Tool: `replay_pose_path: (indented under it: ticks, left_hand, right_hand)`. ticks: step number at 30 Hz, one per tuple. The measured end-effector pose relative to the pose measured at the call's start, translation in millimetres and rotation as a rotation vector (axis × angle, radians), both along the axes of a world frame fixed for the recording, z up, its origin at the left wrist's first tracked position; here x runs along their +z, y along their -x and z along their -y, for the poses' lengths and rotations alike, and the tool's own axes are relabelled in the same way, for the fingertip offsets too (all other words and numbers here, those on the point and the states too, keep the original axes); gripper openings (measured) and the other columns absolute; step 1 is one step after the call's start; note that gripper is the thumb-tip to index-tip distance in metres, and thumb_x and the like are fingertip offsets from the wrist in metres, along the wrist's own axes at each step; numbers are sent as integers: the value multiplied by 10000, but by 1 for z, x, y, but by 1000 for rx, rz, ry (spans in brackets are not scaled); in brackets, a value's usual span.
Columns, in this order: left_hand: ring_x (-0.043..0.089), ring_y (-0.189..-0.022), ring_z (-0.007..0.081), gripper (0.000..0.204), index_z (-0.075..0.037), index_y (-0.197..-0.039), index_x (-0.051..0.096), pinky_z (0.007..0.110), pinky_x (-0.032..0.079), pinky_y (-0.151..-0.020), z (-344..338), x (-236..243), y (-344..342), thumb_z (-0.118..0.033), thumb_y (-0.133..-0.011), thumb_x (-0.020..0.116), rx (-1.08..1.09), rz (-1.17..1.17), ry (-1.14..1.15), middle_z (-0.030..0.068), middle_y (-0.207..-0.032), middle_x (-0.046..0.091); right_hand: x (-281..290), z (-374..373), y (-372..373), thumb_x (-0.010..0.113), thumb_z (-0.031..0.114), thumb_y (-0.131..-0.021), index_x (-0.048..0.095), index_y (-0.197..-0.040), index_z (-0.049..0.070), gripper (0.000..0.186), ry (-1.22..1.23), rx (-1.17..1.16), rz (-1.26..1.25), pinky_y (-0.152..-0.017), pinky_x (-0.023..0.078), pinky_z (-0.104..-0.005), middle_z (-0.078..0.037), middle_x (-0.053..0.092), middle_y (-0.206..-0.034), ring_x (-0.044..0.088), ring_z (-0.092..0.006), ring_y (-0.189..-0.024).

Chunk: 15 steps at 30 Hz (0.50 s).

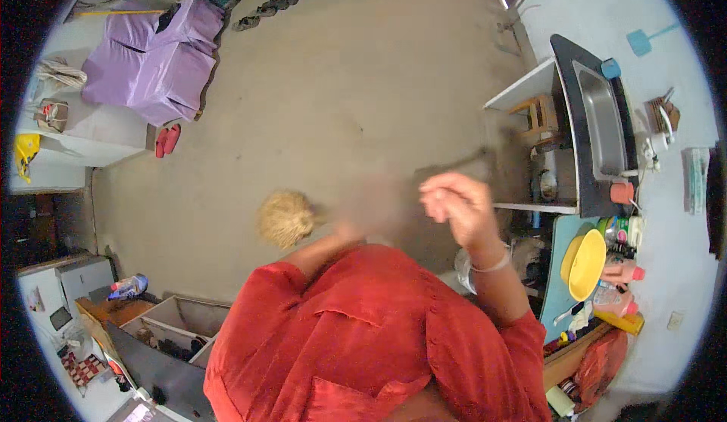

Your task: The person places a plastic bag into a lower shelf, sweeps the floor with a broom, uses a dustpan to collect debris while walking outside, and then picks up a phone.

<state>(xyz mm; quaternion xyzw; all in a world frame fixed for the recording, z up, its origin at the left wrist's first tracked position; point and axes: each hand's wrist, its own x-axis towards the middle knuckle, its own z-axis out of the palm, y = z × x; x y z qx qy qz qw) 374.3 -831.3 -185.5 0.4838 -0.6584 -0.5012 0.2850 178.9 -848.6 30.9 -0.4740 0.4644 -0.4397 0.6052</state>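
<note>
My right hand is raised in front of my chest, right of the middle, with its fingers curled together. Whether anything small is between them is hidden. A light band circles that wrist. My left hand is smeared by motion in front of my body, so its fingers do not show. Beside my left forearm is the bushy straw-coloured head of a broom. A short stub points from it toward the blurred hand. I cannot tell whether the hand grips it.
Bare grey floor spreads ahead. At the right stand a counter with a metal sink and a table with a yellow basin and bottles. A purple-covered sofa and red slippers are far left; an open drawer lies near left.
</note>
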Motion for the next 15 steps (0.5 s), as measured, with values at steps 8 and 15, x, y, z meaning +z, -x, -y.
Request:
replay_pose_path:
  ticks: [8,15]
  left_hand:
    - [580,-800,250,324,-108,-954,582,347,418,-759,127,37,83,-104,-636,645,-100,-243,398,61,-794,592]
    - [589,-769,263,271,-111,-904,568,364,421,-714,180,100,55,-163,-660,674,-326,-300,554,45,-768,601]
  right_hand:
    - [89,31,-4,555,69,-708,640,-797,42,126,369,-57,-430,-518,398,-262,-54,566,-654,524,-156,-567]
    - [117,55,-34,599,89,-659,642,-721,63,79,904,153,-466,-477,438,-332,-65,554,-601,545,-228,-528]
